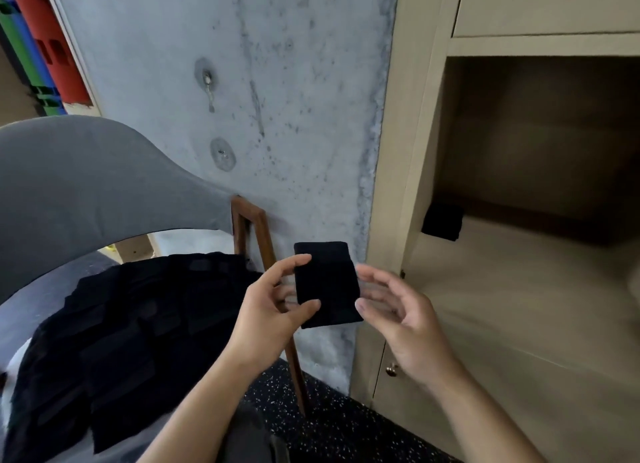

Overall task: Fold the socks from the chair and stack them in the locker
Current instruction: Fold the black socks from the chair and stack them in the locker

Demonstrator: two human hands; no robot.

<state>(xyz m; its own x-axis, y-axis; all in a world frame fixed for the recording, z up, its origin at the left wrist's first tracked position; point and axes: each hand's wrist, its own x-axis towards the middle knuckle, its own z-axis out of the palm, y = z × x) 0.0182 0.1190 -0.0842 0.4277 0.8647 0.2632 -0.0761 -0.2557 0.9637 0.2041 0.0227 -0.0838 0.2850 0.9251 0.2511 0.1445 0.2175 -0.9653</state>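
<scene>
Facing the open locker (pixel 519 272), we see one folded black sock (pixel 442 221) at its back left corner, and the sock pile (pixel 131 324) on the grey chair (pixel 86 178). Our left hand (pixel 273 310) pinches a folded sock (pixel 325 284) between both; our right hand (pixel 405 320) looks blurred, fingers loosely curled beside it.

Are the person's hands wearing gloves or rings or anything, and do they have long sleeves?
No gloves or rings show. The left hand and the right hand are bare, and so are both forearms all the way down to the picture's edge, so no sleeves, watch or bracelet are in view. The right hand's fingers look blurry.
</scene>
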